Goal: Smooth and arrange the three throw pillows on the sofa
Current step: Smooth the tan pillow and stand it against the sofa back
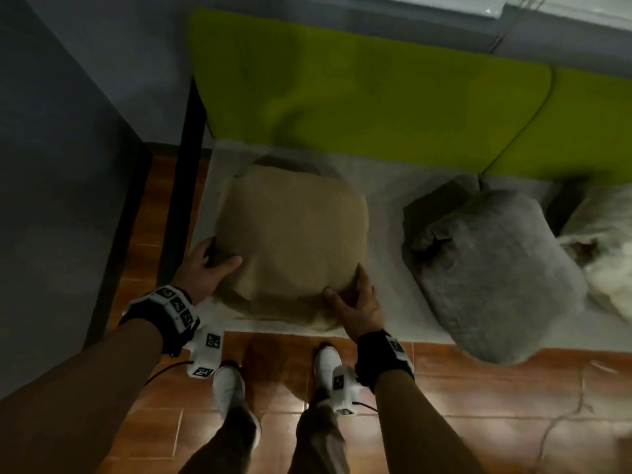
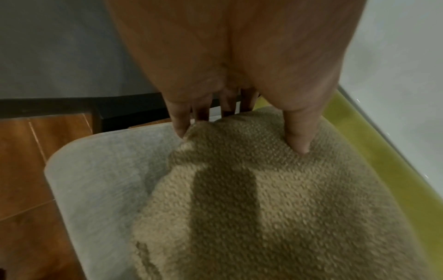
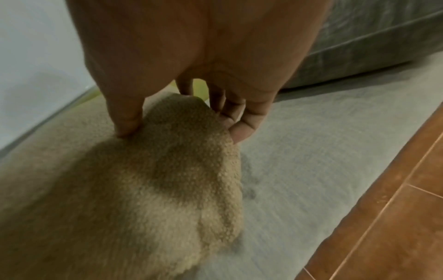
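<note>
Tan pillow (image 1: 290, 241): It is seen in the middle of the head view. It lies on the pale seat (image 1: 383, 186) of the sofa, near the seat's left end. Its cloth is bumpy, as shown in the left wrist view (image 2: 275, 208) and the right wrist view (image 3: 143, 189).

Left hand (image 1: 205, 268): It is seen at the lower left corner of the tan pillow. That corner is pinched: the thumb (image 2: 297, 136) is pressed into the top, and the fingers (image 2: 179, 121) are curled round the edge.

Right hand (image 1: 355, 302): It is seen at the lower right corner of the tan pillow. That corner is gripped too: the thumb (image 3: 124, 117) is pushed into the top, and the fingers (image 3: 242, 125) are wrapped round the side.

Pillow and hands: The tan pillow is held between the two hands, with most of it above them in the picture.

Gray pillow (image 1: 492, 275): It is seen at the right of the head view, on the same seat, apart from the tan one. It is not touched by a hand.

White pillow (image 1: 608, 254): It is cut off by the right edge, just beside the gray pillow.

Green back cushions (image 1: 359, 97): They are seen across the top of the head view, behind the pillows.

Floor (image 1: 478, 405): Brown tiles are seen along the bottom, with two white shoes (image 1: 227, 384) on them.
</note>
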The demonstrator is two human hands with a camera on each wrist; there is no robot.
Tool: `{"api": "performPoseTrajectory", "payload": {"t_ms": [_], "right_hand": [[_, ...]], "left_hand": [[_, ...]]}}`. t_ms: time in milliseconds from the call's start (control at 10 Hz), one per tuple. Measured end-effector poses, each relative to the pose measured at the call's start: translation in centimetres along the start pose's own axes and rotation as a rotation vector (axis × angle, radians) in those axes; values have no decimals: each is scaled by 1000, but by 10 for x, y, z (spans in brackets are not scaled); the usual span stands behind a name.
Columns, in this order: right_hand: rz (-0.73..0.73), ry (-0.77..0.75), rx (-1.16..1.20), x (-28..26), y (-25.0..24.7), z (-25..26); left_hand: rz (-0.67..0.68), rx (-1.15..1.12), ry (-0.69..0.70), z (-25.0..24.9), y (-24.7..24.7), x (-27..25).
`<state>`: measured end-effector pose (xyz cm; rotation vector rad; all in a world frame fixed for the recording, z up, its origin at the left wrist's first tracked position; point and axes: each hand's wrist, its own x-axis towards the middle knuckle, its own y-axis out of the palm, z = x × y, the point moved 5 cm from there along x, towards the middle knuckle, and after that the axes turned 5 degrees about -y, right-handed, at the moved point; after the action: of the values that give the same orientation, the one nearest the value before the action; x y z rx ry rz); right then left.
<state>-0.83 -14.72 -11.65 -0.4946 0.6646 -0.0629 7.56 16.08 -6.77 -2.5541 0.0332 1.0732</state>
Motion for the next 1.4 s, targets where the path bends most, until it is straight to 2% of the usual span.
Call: {"api": "performPoseTrajectory", "payload": {"t_ms": [100, 200, 300, 400, 500, 600, 700, 800, 900, 1000, 1100, 1200, 1300, 1400], "right_hand": [[-134, -53, 19, -17, -7, -1], [-363, -187, -75, -38, -20, -8], [-458, -229, -152, -54, -20, -25], [-326, -59, -174, -51, -14, -40], [-82, 104, -123, -34, 2, -48], [-34, 153, 57, -16, 16, -50], [-114, 137, 320, -8, 21, -42], [-144, 103, 542, 0, 20, -38], [-49, 126, 607, 4, 17, -33], [41, 172, 556, 10, 8, -19], [99, 216, 517, 14, -2, -13], [185, 191, 497, 13, -9, -6], [237, 159, 464, 13, -11, -9], [150, 238, 480, 11, -11, -19]], "left_hand": [[-28, -47, -78, 35, -19, 12], [-105, -151, -177, 75, -29, 22], [-19, -79, -222, 99, -16, 23], [76, 23, -210, 106, -1, 20], [48, 14, -136, 96, 6, 19], [49, -54, -116, 86, 14, 18], [49, -92, -162, 83, 17, 18], [20, -7, -191, 78, 13, 19], [11, 79, -183, 67, 13, 19], [35, 109, -182, 58, 17, 17], [73, 55, -182, 50, 22, 14], [89, -57, -186, 45, 23, 9], [79, -77, -191, 50, 21, 8], [95, -53, -221, 56, 22, 5]]}}
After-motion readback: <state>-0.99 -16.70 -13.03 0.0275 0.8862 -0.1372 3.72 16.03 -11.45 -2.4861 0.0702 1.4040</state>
